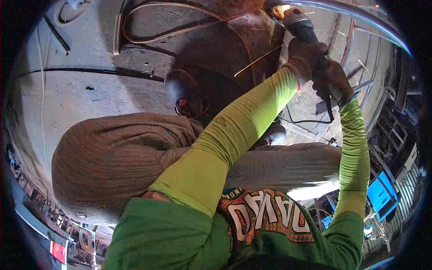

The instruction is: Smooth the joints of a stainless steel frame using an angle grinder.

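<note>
The dark-gloved left grip [307, 54] and right grip [336, 81] are both wrapped around a black, cylindrical handheld power tool [302, 28]. A bright orange glow [281, 10] flares at its head, near a curved, shiny metal tube [360, 16]. Stretchy yellow-green fabric sleeves [252, 108] cover both forearms.

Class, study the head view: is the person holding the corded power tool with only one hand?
No, the left hand and the right hand are both wrapped around the power tool.

Grey floor [67, 96], dark crack across; ribbed sheeting [410, 194], perhaps wall, at dim right.
</note>
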`<state>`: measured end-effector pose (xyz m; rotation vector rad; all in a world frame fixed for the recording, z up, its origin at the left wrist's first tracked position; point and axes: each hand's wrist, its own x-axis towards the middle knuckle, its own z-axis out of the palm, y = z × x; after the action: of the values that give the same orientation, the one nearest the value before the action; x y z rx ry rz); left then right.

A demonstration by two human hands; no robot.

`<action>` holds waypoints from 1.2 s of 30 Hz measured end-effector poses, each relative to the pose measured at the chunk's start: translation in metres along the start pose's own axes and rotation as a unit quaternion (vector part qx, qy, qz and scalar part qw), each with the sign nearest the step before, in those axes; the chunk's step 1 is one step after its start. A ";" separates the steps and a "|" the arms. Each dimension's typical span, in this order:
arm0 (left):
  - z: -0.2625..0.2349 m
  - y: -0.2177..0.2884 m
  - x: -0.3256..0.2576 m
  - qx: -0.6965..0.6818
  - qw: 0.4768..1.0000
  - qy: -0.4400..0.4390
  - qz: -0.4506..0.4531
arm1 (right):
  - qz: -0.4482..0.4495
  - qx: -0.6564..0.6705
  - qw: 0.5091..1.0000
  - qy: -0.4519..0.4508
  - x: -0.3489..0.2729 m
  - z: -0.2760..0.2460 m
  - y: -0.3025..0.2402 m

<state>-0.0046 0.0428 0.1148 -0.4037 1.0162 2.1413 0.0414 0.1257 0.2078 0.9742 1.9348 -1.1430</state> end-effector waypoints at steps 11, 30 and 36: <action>-0.017 -0.041 0.011 0.049 0.998 -0.013 -0.023 | -0.047 0.050 0.996 0.053 0.000 0.026 0.043; -0.038 -0.043 0.015 0.175 0.982 0.046 -0.054 | -0.197 -0.041 0.979 0.042 0.044 0.035 0.063; -0.025 -0.008 -0.007 0.216 0.975 0.014 -0.043 | -0.186 -0.026 0.982 0.029 0.054 0.028 0.073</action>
<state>0.0055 0.0238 0.0979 -0.2593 1.4124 1.7779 0.0819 0.1390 0.1228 0.6388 2.2460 -1.2700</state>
